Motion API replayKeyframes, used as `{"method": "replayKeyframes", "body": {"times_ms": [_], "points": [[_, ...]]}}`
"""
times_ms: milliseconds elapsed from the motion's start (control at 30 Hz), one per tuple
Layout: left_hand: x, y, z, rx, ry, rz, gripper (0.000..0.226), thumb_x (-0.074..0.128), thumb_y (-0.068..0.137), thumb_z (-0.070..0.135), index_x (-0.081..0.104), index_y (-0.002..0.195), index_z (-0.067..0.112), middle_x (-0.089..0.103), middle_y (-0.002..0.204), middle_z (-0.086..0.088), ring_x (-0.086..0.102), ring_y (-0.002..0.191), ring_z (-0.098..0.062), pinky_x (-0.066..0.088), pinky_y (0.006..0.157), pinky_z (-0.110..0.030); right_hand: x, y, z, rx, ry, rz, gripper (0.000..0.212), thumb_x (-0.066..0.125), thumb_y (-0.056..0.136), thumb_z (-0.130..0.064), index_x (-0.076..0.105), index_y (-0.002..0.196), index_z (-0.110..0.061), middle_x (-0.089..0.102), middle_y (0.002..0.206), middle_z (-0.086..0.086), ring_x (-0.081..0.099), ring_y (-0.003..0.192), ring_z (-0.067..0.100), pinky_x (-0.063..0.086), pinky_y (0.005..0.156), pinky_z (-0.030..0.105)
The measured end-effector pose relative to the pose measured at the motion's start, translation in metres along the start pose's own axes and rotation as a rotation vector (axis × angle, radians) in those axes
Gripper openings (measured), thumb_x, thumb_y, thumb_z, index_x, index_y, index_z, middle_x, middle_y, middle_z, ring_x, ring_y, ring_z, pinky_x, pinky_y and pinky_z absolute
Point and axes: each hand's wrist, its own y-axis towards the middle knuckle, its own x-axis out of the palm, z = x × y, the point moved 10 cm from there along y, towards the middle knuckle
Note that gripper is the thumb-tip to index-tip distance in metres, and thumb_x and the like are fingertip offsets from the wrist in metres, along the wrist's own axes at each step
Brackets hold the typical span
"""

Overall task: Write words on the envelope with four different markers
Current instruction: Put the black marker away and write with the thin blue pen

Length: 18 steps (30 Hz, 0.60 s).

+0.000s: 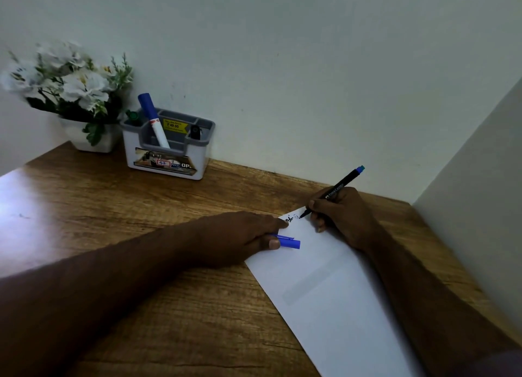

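Note:
A long white envelope (333,292) lies slanted on the wooden desk (141,207). My right hand (344,215) grips a thin black pen with a blue end (336,190), its tip touching the envelope's far corner beside a dark written word and a small faint mark. My left hand (243,235) lies flat on the envelope's left edge and pinches a blue pen cap (288,241) under its fingers. In the grey and white holder (166,147) by the wall stand a blue-capped white marker (152,119), a green-topped marker (132,116) and a black one (195,130).
A white pot of white artificial flowers (70,94) stands at the back left next to the holder. A wall runs along the desk's far edge, and a side panel (480,207) closes the right side close to my right arm.

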Motion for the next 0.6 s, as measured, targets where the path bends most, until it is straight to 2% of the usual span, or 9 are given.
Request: {"method": "replayKeyframes", "body": {"times_ms": [333,600], "points": [[0.0024,0.0013,-0.0015,-0.003,-0.003,-0.014,0.049,0.032,0.096,0.047,0.024,0.144,0.034,0.025,0.155,0.006,0.027,0.137,-0.010,0.017,0.102,-0.020,-0.0026,0.0010,0.0013,-0.002,0.000,0.016,0.015,0.060,0.087,0.007,0.067,0.074,0.005,0.064,0.048,0.006,0.057,0.038,0.015,0.051,0.041,0.023],[0.0028,0.0030,-0.0029,0.001,0.010,-0.012,0.049,0.032,0.097,0.046,0.025,0.143,0.034,0.025,0.155,0.006,0.028,0.136,-0.009,0.017,0.100,-0.018,-0.0053,0.0011,0.0021,-0.006,0.016,0.041,0.022,0.062,0.086,0.005,0.070,0.068,-0.004,0.064,0.050,0.006,0.057,0.041,0.016,0.053,0.042,0.026]]}}
